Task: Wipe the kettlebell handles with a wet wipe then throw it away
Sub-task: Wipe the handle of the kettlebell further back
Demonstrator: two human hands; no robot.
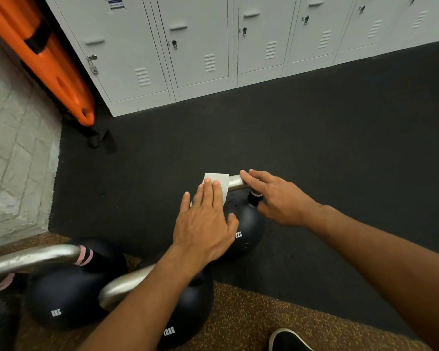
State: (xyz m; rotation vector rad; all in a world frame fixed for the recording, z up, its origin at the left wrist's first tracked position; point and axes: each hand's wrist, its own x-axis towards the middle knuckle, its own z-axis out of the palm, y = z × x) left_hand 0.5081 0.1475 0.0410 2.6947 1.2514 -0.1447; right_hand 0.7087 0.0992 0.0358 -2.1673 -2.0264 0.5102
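Observation:
A black kettlebell (246,224) with a silver handle (235,182) stands on the dark floor mat. A white wet wipe (217,179) is draped over the left part of that handle. My left hand (205,224) lies flat on the wipe, fingers straight, pressing it onto the handle. My right hand (276,196) rests on the right end of the handle, its straight fingers laid over the bar. Two more black kettlebells stand nearer me: an 8 kg one (64,297) at the left and a 12 kg one (185,315) partly hidden under my left forearm.
Grey lockers (213,46) line the far wall. An orange plastic board (48,59) leans in the left corner beside a stone wall (13,148). My black shoe (287,340) shows at the bottom on the speckled brown floor (264,312).

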